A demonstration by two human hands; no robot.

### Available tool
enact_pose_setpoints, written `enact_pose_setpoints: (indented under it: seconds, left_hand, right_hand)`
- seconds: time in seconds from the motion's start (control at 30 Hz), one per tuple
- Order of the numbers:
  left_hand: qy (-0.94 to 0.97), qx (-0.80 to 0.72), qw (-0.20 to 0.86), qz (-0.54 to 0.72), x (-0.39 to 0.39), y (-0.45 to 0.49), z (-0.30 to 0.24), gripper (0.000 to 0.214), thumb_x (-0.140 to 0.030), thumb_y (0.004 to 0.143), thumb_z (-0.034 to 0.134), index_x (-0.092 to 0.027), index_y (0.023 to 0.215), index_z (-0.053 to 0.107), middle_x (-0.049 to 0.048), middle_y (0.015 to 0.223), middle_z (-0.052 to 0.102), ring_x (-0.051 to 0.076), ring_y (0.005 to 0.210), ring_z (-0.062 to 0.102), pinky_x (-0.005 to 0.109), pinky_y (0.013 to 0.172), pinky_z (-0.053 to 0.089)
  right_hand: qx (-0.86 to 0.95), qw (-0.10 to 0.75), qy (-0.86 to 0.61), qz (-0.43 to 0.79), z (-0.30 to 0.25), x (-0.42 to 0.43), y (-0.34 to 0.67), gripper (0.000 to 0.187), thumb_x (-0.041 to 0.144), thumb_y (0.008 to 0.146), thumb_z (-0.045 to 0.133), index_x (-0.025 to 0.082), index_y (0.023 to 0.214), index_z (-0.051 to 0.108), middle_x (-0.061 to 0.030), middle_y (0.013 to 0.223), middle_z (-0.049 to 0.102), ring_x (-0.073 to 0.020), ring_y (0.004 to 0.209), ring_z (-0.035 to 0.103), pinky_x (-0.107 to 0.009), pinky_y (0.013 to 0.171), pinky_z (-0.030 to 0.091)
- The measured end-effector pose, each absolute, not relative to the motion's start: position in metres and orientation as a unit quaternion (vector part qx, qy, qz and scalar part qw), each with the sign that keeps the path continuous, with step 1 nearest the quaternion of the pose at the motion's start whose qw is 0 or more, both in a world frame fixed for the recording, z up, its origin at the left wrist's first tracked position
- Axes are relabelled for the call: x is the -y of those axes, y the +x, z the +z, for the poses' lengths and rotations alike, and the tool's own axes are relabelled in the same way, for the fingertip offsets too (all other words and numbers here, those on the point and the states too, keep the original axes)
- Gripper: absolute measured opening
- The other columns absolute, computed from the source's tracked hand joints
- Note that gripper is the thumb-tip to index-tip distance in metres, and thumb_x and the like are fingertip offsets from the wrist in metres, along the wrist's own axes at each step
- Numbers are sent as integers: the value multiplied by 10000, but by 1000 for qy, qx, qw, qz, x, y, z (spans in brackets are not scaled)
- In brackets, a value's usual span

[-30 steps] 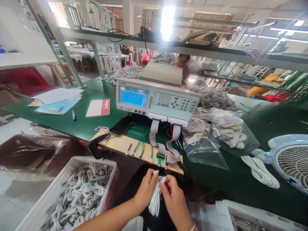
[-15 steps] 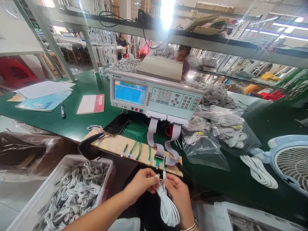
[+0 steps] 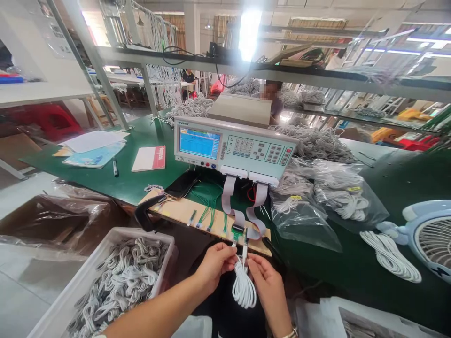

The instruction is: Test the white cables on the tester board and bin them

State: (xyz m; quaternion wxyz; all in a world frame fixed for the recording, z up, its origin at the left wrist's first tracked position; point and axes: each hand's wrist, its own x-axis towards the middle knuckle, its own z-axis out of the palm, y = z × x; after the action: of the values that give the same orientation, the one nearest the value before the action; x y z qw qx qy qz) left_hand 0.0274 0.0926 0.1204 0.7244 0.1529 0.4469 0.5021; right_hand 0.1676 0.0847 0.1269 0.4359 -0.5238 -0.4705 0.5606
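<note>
My left hand (image 3: pixel 215 265) and my right hand (image 3: pixel 267 281) each pinch one end of a coiled white cable (image 3: pixel 243 286), which hangs in a loop between them. Both plug ends are held up against the small green connector board (image 3: pixel 237 232) at the front edge of a wooden test fixture (image 3: pixel 183 211). Grey ribbon cables run from the fixture up to a pale cable tester (image 3: pixel 234 148) with a blue screen, standing on the green workbench (image 3: pixel 120 180).
A white bin (image 3: pixel 116 281) of coiled white cables stands at lower left, another bin (image 3: pixel 355 319) at lower right. Clear bags of cables (image 3: pixel 327 197) and a loose coil (image 3: pixel 391 256) lie right of the tester, beside a blue fan (image 3: pixel 428 239). Papers, a pen and a red-white booklet (image 3: pixel 148 158) lie left. Another person sits behind the tester.
Both hands have risen from my lap toward the fixture's front edge, bringing the cable's two plug ends up to the green connector board. The coil now hangs lower between them.
</note>
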Motion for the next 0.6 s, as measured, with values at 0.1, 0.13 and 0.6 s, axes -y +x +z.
enact_pose_setpoints:
  seconds: [0.1,0.13,0.6]
  left_hand:
    - [121,-422,721,536,-90,33,116,251,-310,584,670,-123,599,503,3,560,548,33,461,443,139,473,374]
    - [117,-415,722,541,-90,33,115,251,-311,582,674,-120,601,512,4,566,548,32,465,439,142,482,376]
    - [212,-415,755,461,-109,24,123,459,-531,618,543,-95,732,634,-27,493,435,33,396,340,182,422,243]
  right_hand:
    - [433,448,-523,582,125,-78,168,308,357,686,608,148,911,587,-38,703,630,-169,618,562,-248,545,444]
    - [417,451,-529,586,124,-77,167,317,362,680,613,147,912,585,-34,686,626,-160,582,552,-231,492,429]
    - [350,401,-604,593,117,-97,164,407,441,534,686,170,825,601,47,415,520,-101,332,429,-198,320,334]
